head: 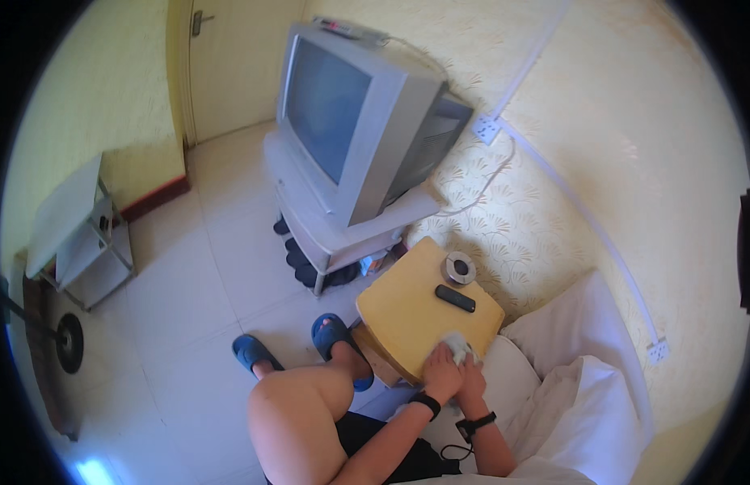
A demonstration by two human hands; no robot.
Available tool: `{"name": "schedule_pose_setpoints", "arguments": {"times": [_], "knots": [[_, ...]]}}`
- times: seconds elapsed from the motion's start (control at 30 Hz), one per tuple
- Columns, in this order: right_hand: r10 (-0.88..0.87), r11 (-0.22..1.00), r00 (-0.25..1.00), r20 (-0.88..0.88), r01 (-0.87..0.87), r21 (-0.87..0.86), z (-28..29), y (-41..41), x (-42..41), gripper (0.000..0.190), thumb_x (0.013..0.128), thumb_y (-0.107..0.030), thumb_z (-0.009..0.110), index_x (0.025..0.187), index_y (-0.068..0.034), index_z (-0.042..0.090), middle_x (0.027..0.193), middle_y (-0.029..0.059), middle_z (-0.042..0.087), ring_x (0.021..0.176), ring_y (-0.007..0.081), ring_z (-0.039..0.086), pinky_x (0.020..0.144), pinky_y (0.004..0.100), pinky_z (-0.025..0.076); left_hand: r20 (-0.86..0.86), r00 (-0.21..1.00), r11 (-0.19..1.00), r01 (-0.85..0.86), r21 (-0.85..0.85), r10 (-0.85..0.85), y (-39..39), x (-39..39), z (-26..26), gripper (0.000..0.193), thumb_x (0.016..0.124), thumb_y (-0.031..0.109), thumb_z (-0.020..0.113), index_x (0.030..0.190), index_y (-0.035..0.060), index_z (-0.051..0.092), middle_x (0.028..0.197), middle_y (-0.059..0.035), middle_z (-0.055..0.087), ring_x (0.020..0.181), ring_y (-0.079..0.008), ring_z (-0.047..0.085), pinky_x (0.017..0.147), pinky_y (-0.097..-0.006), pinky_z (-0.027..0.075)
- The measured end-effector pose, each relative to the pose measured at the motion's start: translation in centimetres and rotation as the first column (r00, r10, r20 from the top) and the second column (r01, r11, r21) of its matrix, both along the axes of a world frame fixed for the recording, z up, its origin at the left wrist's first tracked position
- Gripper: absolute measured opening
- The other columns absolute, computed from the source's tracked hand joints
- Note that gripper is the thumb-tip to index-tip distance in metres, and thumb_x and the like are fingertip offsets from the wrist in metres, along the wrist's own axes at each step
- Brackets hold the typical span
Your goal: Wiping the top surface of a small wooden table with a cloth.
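Note:
A pale cloth [457, 347] lies bunched on the near right part of a yellow wooden bedside table [405, 291]. My left hand [441, 373] presses on the cloth's left side, fingers bent over it. Close against it, my right hand [471, 379] is on the cloth's lower right side. Both wrists wear black bands. Farther back on the tabletop are a black remote control [455, 298] and a round metal ashtray [458, 268] with a dark centre. The palms and the cloth's underside are hidden.
A bulky CRT television [375, 121] stands on a grey stand [351, 242] beyond the table, dark shoes beneath. White pillows [563, 315] and bedding [593, 418] lie at the right. Blue slippers [329, 333] are on my feet. A small shelf rack [72, 224] stands far left.

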State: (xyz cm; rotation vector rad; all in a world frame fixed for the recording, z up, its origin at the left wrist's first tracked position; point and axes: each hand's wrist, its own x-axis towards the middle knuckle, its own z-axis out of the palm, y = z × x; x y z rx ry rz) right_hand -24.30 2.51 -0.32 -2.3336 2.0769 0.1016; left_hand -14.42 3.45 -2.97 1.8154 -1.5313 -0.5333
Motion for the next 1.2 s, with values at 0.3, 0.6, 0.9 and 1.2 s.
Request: {"name": "schedule_pose_setpoints", "arguments": {"times": [0.3, 0.6, 0.9, 1.2], "knots": [[0.714, 0.635, 0.692, -0.106, -0.703, -0.32, -0.7, -9.7, 20.2, 0.039, 0.089, -0.028, 0.061, 0.125, -0.015, 0.055, 0.128, 0.0122, 0.051, 0.114, 0.0407, 0.052, 0.065, 0.0478, 0.058, -0.079, 0.872, 0.872, -0.487, -0.039, 0.484, -5.1, 18.1, 2.1, 0.068, 0.094, 0.035, 0.048, 0.143, -0.0114, 0.04, 0.153, -0.0267, 0.037, 0.143, -0.0414, 0.035, 0.117, -0.0496, 0.029], [0.691, 0.723, 0.657, 0.303, -0.627, -0.289, -0.1, -9.8, 23.6, 0.045, 0.093, -0.029, 0.057, 0.133, -0.016, 0.042, 0.116, 0.0242, 0.051, 0.092, 0.046, 0.064, 0.067, 0.0507, 0.057, -0.135, 0.864, 0.868, -0.495, -0.043, 0.486, -4.4, 20.5, 2.2, 0.066, 0.095, 0.035, 0.049, 0.142, -0.0116, 0.042, 0.149, -0.0298, 0.041, 0.141, -0.042, 0.038, 0.114, -0.053, 0.031], [0.069, 0.996, 0.932, 0.357, -0.084, 0.025, 2.1, -1.9, 8.1, 0.054, 0.091, -0.036, 0.06, 0.135, -0.014, 0.038, 0.122, 0.0328, 0.049, 0.094, 0.0501, 0.063, 0.072, 0.0539, 0.055, -0.033, 0.997, 0.993, 0.066, -0.098, -0.069, -2.0, 8.4, -0.2, 0.067, 0.094, 0.036, 0.049, 0.138, -0.0137, 0.043, 0.143, -0.0321, 0.046, 0.134, -0.0444, 0.043, 0.114, -0.05, 0.031], [0.12, 0.985, 0.972, 0.203, -0.09, -0.149, 0.8, 3.9, -3.5, 0.058, 0.087, -0.036, 0.065, 0.132, -0.007, 0.039, 0.118, 0.0297, 0.048, 0.088, 0.0482, 0.062, 0.068, 0.0519, 0.055, 0.048, 0.946, 0.939, 0.323, -0.122, -0.32, 1.8, -2.3, 0.1, 0.061, 0.1, 0.036, 0.04, 0.137, -0.011, 0.045, 0.144, -0.0338, 0.044, 0.135, -0.0453, 0.042, 0.113, -0.0481, 0.032]]}}
